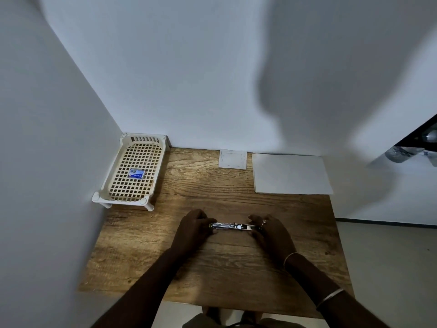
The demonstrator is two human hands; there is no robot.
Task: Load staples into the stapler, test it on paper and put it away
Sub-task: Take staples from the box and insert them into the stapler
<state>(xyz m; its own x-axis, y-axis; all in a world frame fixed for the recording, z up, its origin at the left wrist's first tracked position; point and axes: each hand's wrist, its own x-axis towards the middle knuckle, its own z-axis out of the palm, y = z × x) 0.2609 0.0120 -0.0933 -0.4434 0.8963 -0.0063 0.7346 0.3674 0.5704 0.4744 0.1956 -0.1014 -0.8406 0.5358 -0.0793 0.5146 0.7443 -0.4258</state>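
From the head camera, a metal stapler lies opened flat at mid-table, which is grained wood. The left hand and the right hand each grip one end. A cream lattice basket in the far-left corner holds a blue staple box; its label is unreadable. White paper lies flat at the far right edge.

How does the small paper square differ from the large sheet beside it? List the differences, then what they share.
Size: the small paper square is far smaller than the large sheet. Marks: the square bears faint marks near its edges; the sheet looks plain. Shape: the square is nearly square; the sheet is oblong. Both are white and lie flat on the table.
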